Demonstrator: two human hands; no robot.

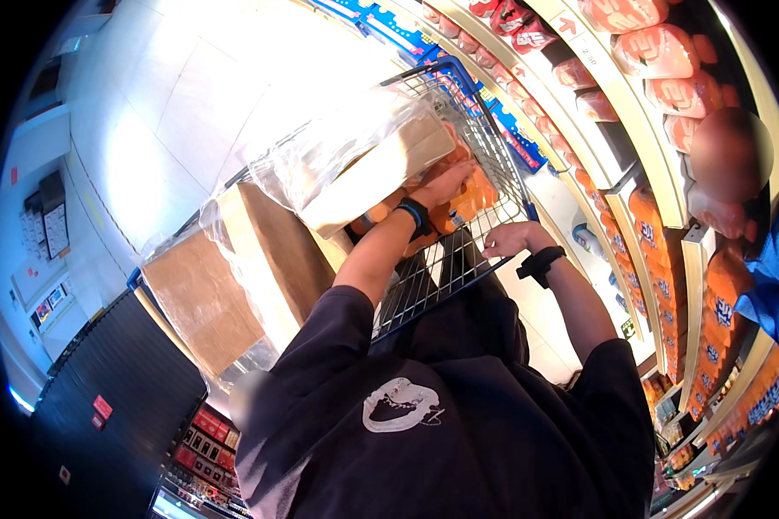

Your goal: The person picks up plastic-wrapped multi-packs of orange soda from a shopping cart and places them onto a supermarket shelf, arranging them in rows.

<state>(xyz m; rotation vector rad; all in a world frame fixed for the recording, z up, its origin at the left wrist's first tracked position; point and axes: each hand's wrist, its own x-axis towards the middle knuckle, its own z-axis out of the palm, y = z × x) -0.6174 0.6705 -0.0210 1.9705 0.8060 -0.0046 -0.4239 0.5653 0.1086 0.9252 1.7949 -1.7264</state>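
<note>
A wire shopping cart (pixel 512 186) with blue corner trim stands in front of me. My left hand (pixel 450 184) reaches down into it over orange plastic packs (pixel 476 195), its fingers bent around one of them; the fingertips are partly hidden. At the cart's near right rim is my right hand (pixel 509 239), its fingers curled closed; whatever they grip, if anything, is hard to make out. Beside my left forearm a brown cardboard box (pixel 376 177) in clear plastic wrap lies tilted across the cart. A larger cardboard box (pixel 203 290) rests nearer, on the left.
Shelves (pixel 614 160) along the right side hold rows of red and orange packs (pixel 666 54). A blue cloth-like item (pixel 766 281) hangs at the far right. Pale tiled floor (pixel 190 86) spreads out at the upper left, and a dark ribbed panel (pixel 112 381) stands at the lower left.
</note>
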